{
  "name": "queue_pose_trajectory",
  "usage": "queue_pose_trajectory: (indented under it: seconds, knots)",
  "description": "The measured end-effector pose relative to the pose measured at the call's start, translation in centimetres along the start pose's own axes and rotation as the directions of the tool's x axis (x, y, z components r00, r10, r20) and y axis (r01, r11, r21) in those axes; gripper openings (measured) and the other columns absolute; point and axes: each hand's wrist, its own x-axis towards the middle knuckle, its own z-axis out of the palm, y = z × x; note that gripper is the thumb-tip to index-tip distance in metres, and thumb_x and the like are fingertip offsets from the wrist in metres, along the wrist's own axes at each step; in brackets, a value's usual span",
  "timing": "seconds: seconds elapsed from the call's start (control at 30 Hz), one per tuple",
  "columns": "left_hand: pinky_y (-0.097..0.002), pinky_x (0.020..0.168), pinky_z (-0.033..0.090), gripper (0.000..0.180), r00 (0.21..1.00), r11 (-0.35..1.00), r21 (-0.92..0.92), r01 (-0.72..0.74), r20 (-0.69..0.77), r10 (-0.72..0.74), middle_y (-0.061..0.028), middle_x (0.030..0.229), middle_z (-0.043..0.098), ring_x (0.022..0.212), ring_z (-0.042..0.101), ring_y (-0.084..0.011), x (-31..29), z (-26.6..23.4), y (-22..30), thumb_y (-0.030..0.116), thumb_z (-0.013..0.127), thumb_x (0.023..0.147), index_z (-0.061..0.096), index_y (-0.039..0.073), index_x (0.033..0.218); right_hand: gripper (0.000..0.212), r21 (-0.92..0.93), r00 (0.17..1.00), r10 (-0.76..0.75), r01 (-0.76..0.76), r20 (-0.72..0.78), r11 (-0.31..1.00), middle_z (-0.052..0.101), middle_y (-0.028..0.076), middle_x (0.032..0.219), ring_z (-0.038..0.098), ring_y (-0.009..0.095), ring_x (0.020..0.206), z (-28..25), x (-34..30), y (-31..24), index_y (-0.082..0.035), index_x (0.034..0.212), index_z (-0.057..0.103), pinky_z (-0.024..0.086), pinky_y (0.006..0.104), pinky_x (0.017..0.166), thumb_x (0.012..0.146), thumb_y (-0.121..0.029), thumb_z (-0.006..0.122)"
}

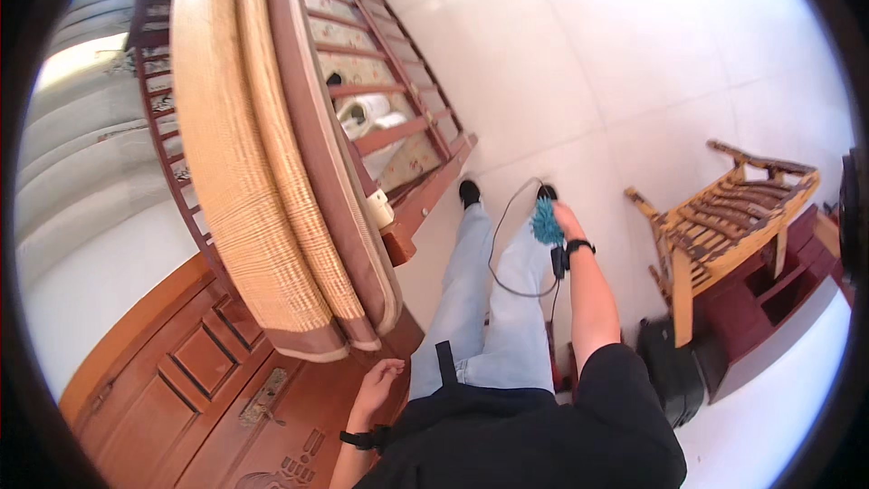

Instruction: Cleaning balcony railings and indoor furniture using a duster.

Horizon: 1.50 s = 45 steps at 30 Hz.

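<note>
My right hand [568, 221] is closed on a teal, shaggy duster [546, 223], held out in front of my right leg. No handle shows. A thin black cable [490, 264] loops from near my right wrist past the duster and over my jeans. Low by my left hip hangs my left hand [380, 382], its fingers loosely bent and apart, with nothing seen in it. It is nearest to the brown wooden door [208, 380]. Black bands with small devices sit on both wrists.
To my left stands a dark red slatted wooden frame [398, 63] with folded woven mats [240, 154] over it and white items [364, 113] inside. A worn wooden chair [724, 217] is at the right, beside a dark red cabinet [769, 317] and a black case [670, 371]. Pale tiles [579, 54] cover the floor.
</note>
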Motion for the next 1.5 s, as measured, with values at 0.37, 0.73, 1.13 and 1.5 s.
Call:
queue_pose_trajectory:
  seconds: [0.37, 0.73, 1.13, 1.5]
  knots:
    - [-0.0417, 0.092, 0.051, 0.032, 0.858, 0.711, 0.480, -0.514, 0.291, 0.423, -0.0212, 0.109, 0.069, 0.103, 0.066, -0.0342, 1.7, 10.5, 19.9, 0.024, 0.053, 0.096, 0.069, 0.003, 0.113, 0.057, 0.439, 0.901, -0.430, 0.365, 0.055, 0.821, 0.062, 0.014, 0.133, 0.062, 0.032, 0.119, -11.1, -33.6, -27.7, -0.006, 0.141, 0.052, 0.050, 0.0512, 0.103, 0.104, -0.049, 0.041]
    - [-0.0397, 0.094, 0.050, 0.034, 0.605, 0.535, 0.284, -0.796, 0.332, 0.724, -0.0193, 0.115, 0.068, 0.108, 0.064, -0.0326, 4.4, 13.7, 46.8, 0.029, 0.051, 0.102, 0.064, 0.003, 0.121, 0.051, -0.259, 0.239, -0.938, 0.950, 0.252, 0.173, 0.047, 0.016, 0.149, 0.047, 0.034, 0.136, -2.1, -37.0, -63.3, -0.004, 0.148, 0.040, 0.042, 0.0531, 0.111, 0.106, -0.033, 0.034]
    - [-0.0373, 0.094, 0.049, 0.033, 0.505, 0.483, 0.146, -0.863, 0.221, 0.835, -0.0137, 0.116, 0.068, 0.108, 0.064, -0.0252, 5.2, 7.6, 84.9, 0.028, 0.052, 0.103, 0.061, 0.005, 0.125, 0.047, 0.680, 0.223, -0.970, 0.726, -0.094, 0.101, 0.048, 0.016, 0.149, 0.044, 0.036, 0.139, -2.2, -38.6, -89.3, -0.007, 0.144, 0.046, 0.035, 0.0573, 0.115, 0.105, -0.033, 0.038]
    - [-0.0373, 0.096, 0.049, 0.034, 0.624, 0.603, 0.182, -0.777, 0.094, 0.776, -0.0154, 0.121, 0.067, 0.112, 0.063, -0.0268, 13.7, 9.8, 109.8, 0.026, 0.051, 0.103, 0.061, 0.004, 0.126, 0.047, 0.774, 0.666, -0.745, 0.452, 0.039, 0.445, 0.067, 0.016, 0.120, 0.064, 0.031, 0.110, -9.2, -13.7, -113.6, -0.002, 0.114, 0.064, 0.047, 0.0474, 0.101, 0.101, -0.041, 0.042]
